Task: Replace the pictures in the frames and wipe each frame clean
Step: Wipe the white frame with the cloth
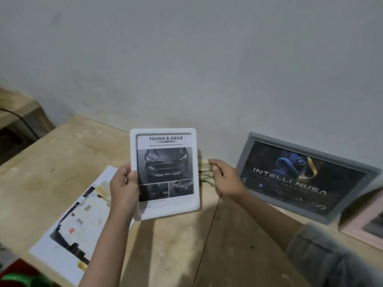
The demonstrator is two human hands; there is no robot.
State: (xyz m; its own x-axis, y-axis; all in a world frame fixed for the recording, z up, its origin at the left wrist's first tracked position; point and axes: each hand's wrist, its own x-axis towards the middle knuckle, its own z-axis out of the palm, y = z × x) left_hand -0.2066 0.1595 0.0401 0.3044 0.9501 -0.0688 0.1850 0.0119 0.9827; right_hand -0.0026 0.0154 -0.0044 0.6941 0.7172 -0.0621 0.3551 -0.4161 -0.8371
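White frame: the white frame [164,172] stands upright above the wooden table [170,251], near the middle of the scene, its front facing the camera; it holds a car picture headed "TOUGH & AGILE".
Left hand: the left hand [124,185] grips the white frame at its lower left edge, thumb on the front, the other fingers hidden behind; most of the frame rises above and to the right of the grip.
Right hand: the right hand [226,179] is apart from the frame, just right of it, fingers loosely extended over a crumpled cloth [204,172] by the wall; whether it touches the cloth I cannot tell.
Grey frame: the grey frame [306,177] leans against the wall on the right, showing "INTELLI NUSA".
Pink frame: a pink frame [364,230] lies at the right edge, partly cut off.
Papers: loose printed sheets [76,220] lie flat on the table, left and near, below the left hand.
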